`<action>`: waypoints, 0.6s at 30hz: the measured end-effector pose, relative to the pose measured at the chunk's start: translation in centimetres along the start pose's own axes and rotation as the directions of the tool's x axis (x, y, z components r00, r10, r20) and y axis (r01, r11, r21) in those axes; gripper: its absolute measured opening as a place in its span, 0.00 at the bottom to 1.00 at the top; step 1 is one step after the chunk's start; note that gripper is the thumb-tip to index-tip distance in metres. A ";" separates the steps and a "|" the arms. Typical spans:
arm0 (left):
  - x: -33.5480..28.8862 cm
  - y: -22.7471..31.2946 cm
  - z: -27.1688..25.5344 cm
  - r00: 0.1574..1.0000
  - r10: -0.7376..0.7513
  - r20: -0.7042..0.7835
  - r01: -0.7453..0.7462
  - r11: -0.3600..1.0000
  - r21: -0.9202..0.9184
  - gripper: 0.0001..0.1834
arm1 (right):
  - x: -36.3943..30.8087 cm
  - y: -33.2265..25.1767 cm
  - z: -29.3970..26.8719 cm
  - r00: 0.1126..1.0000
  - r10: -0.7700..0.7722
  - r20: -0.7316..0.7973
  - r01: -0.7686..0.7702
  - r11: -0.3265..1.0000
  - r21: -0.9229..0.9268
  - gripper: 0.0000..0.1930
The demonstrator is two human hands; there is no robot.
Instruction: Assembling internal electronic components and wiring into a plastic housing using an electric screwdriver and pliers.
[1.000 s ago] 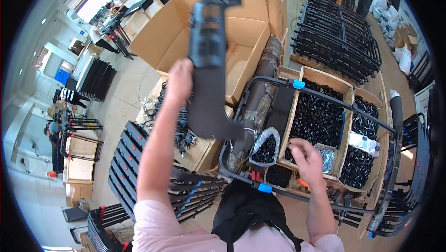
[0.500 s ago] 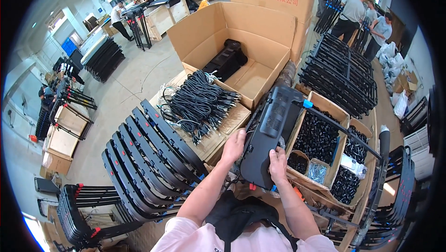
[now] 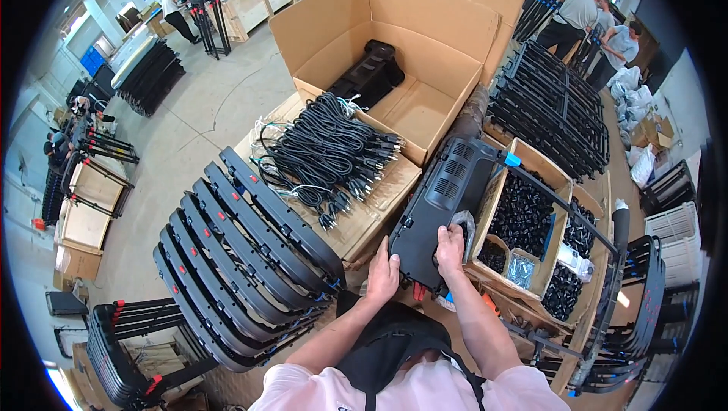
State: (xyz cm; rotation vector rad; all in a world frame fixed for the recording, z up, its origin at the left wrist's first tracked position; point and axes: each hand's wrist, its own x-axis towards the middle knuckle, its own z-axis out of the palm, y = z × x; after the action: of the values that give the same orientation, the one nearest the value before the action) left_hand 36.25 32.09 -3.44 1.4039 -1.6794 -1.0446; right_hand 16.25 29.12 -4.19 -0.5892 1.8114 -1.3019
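A long black plastic housing (image 3: 421, 236) with vent slots on its raised far part lies lengthwise before me, between the cables and the parts boxes. My left hand (image 3: 384, 276) holds its near left edge, thumb up and fingers along the side. My right hand (image 3: 449, 249) grips the right side, its fingers partly hidden at the edge. Beside the right fingertips is a greyish translucent piece (image 3: 465, 223) that I cannot make out clearly. A red part (image 3: 418, 291) shows under the near end.
Bundled black cables (image 3: 326, 149) lie on cardboard to the left, before an open carton (image 3: 425, 127) holding a black part. Curved black frames (image 3: 227, 236) stand at left. At right, an open box (image 3: 557, 240) holds small black parts and screws. Other people work farther back.
My left hand has slid nearer along the housing's left edge. My right hand has moved up its right side, and the translucent piece now shows beside it. The whole view has shifted slightly.
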 end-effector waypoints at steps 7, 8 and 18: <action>0.6 1.0 -0.1 0.999 -0.035 -0.009 0.036 0.999 0.022 0.30 | 0.3 0.6 0.9 0.999 -0.025 0.027 0.022 0.995 0.101 0.15; 0.6 1.3 -0.1 0.999 -0.035 -0.003 0.035 0.999 0.024 0.30 | 0.3 0.5 0.9 1.000 -0.021 0.022 0.018 0.994 0.103 0.15; 0.7 1.2 -0.2 0.999 -0.026 -0.025 0.028 0.996 0.079 0.29 | 0.4 0.3 0.4 0.989 -0.151 0.006 0.150 0.981 -0.126 0.23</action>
State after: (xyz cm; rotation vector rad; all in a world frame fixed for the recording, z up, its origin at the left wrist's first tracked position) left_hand 35.81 31.49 -2.25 1.4880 -1.7057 -0.9820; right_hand 16.42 28.71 -4.63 -0.8069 1.8922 -1.2941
